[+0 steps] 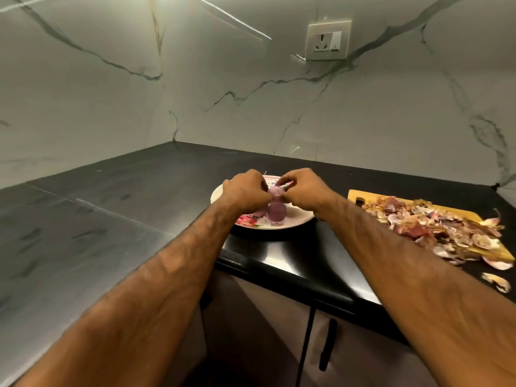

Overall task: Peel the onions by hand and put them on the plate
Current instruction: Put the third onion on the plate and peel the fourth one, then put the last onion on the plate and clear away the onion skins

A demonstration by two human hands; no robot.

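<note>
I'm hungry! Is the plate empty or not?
Not empty. A peeled purple onion lies on the plate.

Bare left grip (245,191) and right grip (303,191), veined, sinewy bare forearms (167,275)

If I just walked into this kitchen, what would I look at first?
Probably the two hands in the middle: the left hand and right hand both pinch a small purple onion just above the white flowered plate, where another peeled purple onion already lies. Next, the messy heap of pink and brown onion skins on the yellow wooden cutting board to the right.
</note>
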